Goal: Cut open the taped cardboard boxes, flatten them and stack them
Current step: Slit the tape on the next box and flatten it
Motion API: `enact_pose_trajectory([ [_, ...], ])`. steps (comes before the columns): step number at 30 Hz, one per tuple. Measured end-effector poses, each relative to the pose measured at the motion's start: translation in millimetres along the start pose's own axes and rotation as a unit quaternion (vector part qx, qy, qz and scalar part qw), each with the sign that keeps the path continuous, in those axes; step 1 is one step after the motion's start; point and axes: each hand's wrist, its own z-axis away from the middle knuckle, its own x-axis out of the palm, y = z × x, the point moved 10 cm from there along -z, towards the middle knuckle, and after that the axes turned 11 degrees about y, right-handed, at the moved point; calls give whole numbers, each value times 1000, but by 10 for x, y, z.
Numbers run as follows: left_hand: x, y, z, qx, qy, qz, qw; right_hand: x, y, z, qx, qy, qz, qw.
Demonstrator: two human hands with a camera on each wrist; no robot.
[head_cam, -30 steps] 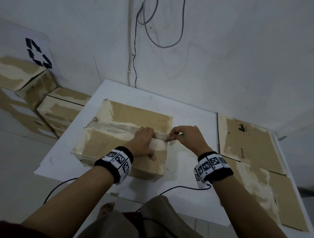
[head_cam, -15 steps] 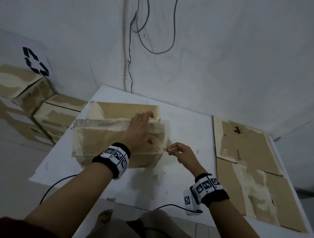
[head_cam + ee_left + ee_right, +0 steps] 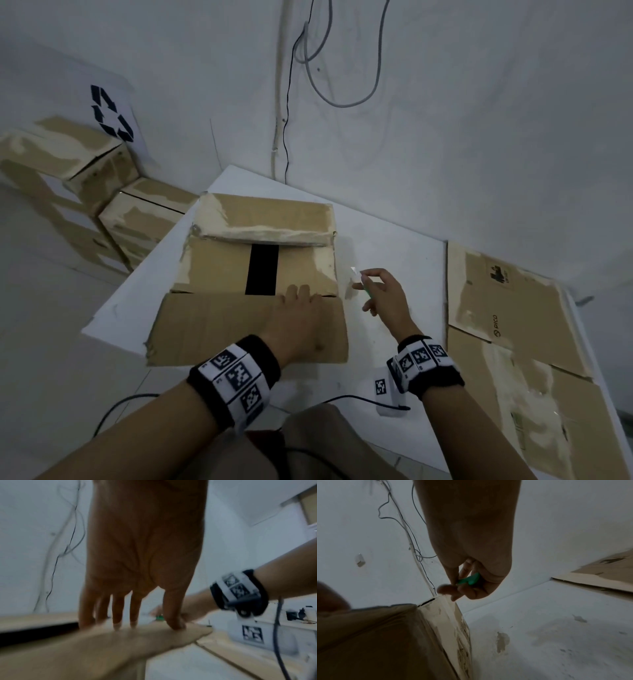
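Note:
A cardboard box (image 3: 219,267) stands on the white table (image 3: 394,246) with its top opened. The far flap (image 3: 270,216) is folded back, and the near flap (image 3: 212,325) is swung out toward me. A dark gap shows between the inner flaps. My left hand (image 3: 301,315) lies on the near flap with straight fingers, which shows in the left wrist view as the left hand (image 3: 130,620) on the flap (image 3: 102,649). My right hand (image 3: 380,291) hovers just right of the box and pinches a green cutter (image 3: 363,284) with its blade up. The right wrist view shows the cutter (image 3: 469,580) beside the box corner (image 3: 443,609).
Flattened cardboard sheets (image 3: 507,308) lie on the table's right side. Taped boxes (image 3: 68,178) are stacked on the floor at the left, under a recycling sign (image 3: 109,113). Cables (image 3: 342,85) hang on the wall behind. A black cable (image 3: 342,399) runs along the table's near edge.
The top seam has parted and the near flap has swung toward me under my left hand. My right hand with the cutter has drawn off the box to its right side.

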Motion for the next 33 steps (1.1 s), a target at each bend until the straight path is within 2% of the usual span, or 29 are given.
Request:
enact_pose_trajectory([
  [1,59,-89,-31,-32,14,18,999,14,-24,-12,-10,2,5,1000],
  [6,329,-252,-183,-51,21,138,989,84,-165,-82,-65,1,34,997],
  [8,326,-327,-251,-87,9,227,970,113,-212,-124,-74,-1,38,997],
  [9,338,-393,-295,-128,-15,286,950,128,-235,-147,-75,-1,39,996],
  [11,341,-529,-394,-225,-64,419,877,164,-276,-200,-72,0,42,997],
  [12,327,-563,-439,-265,-84,496,822,189,-301,-233,-75,0,42,996],
  [14,264,-596,-532,-344,-100,648,672,256,-368,-296,-90,-4,46,995],
  [15,233,-646,-600,-378,-85,699,601,288,-401,-328,-96,-5,50,994],
  [17,192,-740,-770,-416,-47,766,488,336,-440,-389,-101,-5,61,993],
  [18,199,-767,-844,-424,-30,789,444,351,-455,-411,-102,-6,64,993],
  [20,259,-816,-933,-439,2,812,385,381,-483,-447,-113,-9,69,991],
  [22,318,-837,-1006,-434,23,826,360,414,-485,-480,-119,-14,75,990],
  [26,440,-850,-1081,-434,31,835,337,486,-488,-532,-128,-6,69,989],
  [33,539,-954,-1162,-436,50,818,372,565,-476,-583,-156,14,69,985],
])
